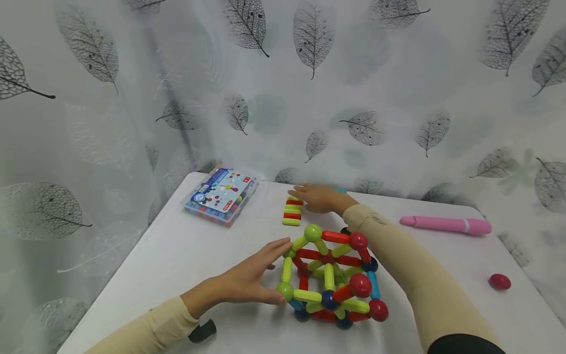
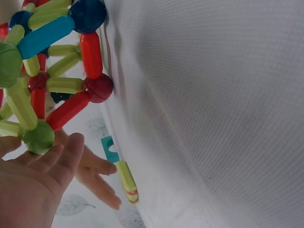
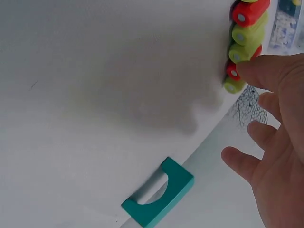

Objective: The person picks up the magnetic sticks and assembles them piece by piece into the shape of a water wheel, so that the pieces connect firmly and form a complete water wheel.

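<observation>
The left hand [image 1: 247,278] lies open with its fingers straight and together, its fingertips resting against the left side of the rod-and-ball model [image 1: 331,278] that stands on the white counter [image 1: 177,260]. In the left wrist view the palm sits just under a green ball of that model.

The right hand [image 1: 318,198] reaches to the far edge of the counter with fingers spread and relaxed. Its index fingertip touches the far end of a row of red and green rods [image 1: 292,211] lying side by side; nothing is gripped. A teal block [image 3: 159,199] lies near this hand at the counter's edge.

A toy box [image 1: 221,195], a pink marker [image 1: 446,225] and a red ball [image 1: 499,281] lie apart.
</observation>
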`<control>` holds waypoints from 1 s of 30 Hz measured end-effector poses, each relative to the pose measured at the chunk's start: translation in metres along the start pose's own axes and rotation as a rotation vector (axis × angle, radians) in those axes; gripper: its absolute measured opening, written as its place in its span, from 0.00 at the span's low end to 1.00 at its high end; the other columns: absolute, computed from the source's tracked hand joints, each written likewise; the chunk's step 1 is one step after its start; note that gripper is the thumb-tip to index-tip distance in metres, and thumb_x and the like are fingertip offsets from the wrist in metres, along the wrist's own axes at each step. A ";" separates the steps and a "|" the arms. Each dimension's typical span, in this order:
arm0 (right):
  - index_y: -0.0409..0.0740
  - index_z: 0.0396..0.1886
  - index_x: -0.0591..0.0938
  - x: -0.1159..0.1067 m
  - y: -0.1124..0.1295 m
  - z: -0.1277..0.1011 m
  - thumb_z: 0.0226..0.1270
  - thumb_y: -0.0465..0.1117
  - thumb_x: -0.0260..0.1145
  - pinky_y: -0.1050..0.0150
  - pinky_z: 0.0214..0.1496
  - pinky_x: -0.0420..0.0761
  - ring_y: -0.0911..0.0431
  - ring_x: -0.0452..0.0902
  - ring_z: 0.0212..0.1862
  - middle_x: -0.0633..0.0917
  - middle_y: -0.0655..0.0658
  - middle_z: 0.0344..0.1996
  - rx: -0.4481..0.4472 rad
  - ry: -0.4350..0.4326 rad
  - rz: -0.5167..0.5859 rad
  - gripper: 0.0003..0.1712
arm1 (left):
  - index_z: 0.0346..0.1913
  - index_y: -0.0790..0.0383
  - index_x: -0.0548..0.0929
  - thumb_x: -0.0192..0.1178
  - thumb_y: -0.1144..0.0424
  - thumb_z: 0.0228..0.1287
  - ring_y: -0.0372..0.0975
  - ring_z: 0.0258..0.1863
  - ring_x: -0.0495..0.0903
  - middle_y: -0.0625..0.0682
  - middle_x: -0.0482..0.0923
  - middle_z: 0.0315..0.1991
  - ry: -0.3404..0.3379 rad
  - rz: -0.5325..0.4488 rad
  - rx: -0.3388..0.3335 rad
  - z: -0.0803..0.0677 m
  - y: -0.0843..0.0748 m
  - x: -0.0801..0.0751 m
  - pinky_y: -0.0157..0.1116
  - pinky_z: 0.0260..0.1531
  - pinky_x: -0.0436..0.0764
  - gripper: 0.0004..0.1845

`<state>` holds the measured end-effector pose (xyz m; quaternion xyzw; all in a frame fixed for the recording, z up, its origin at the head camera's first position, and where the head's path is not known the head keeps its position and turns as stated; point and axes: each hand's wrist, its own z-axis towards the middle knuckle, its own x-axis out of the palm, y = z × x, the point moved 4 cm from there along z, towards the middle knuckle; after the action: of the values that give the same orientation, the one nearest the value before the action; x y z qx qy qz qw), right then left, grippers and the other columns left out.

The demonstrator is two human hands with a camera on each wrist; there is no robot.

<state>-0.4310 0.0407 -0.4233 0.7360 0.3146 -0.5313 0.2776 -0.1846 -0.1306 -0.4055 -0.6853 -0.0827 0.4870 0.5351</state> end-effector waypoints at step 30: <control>0.51 0.67 0.79 0.005 0.000 0.016 0.79 0.41 0.59 0.48 0.67 0.78 0.47 0.80 0.62 0.84 0.44 0.60 0.014 -0.091 -0.068 0.20 | 0.82 0.37 0.48 0.72 0.43 0.60 0.39 0.77 0.58 0.40 0.43 0.83 0.018 0.028 -0.023 0.000 0.002 -0.002 0.39 0.65 0.76 0.54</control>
<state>-0.4396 0.0293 -0.4321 0.7020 0.3227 -0.5754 0.2683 -0.1868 -0.1325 -0.4057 -0.6968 -0.0738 0.4875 0.5210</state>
